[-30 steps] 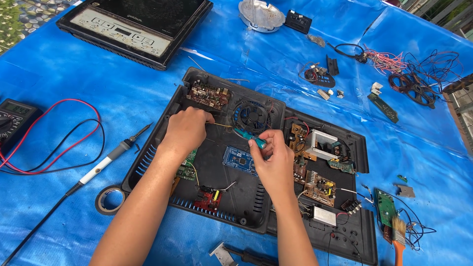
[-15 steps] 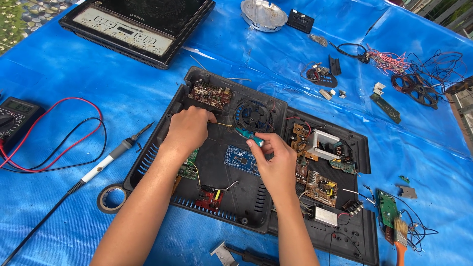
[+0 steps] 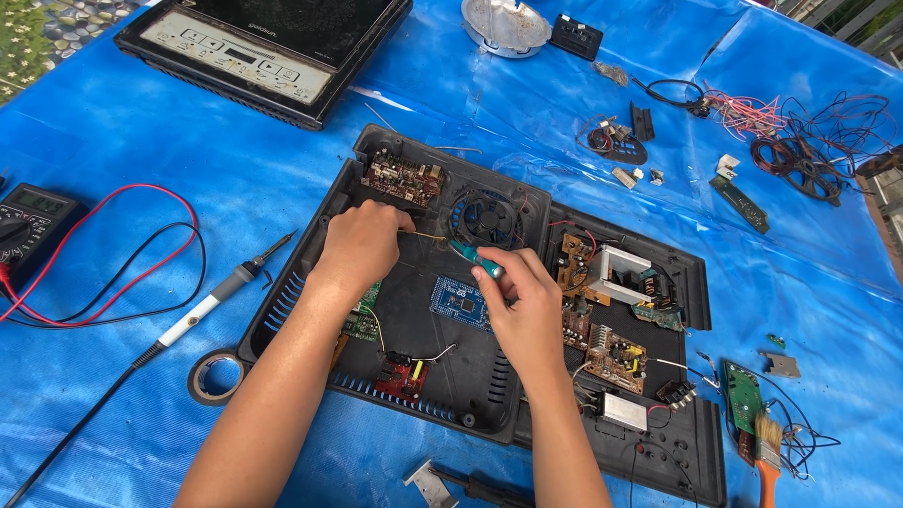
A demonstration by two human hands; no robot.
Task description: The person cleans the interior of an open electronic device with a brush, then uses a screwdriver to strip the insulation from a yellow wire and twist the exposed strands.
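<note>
Left hand (image 3: 362, 246): fingers curled shut, pressed to the floor of the open black casing (image 3: 310, 282), beside a thin wire; grasp itself cannot be made out.
Right hand (image 3: 525, 299): fingers closed around a green-handled screwdriver (image 3: 473, 257), tip aimed left toward the left hand.
Nearby: cooling fan (image 3: 484, 216) just above, blue circuit board (image 3: 461, 301) just below.
Surroundings: blue tarp (image 3: 141, 141), soldering iron (image 3: 221, 292), multimeter (image 3: 28, 216) at left.

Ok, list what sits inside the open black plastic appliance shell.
Inside the black plastic shell: a round black fan, a blue circuit board, a small red board and a brown board. The left hand and right hand cover whatever lies beneath them.
</note>
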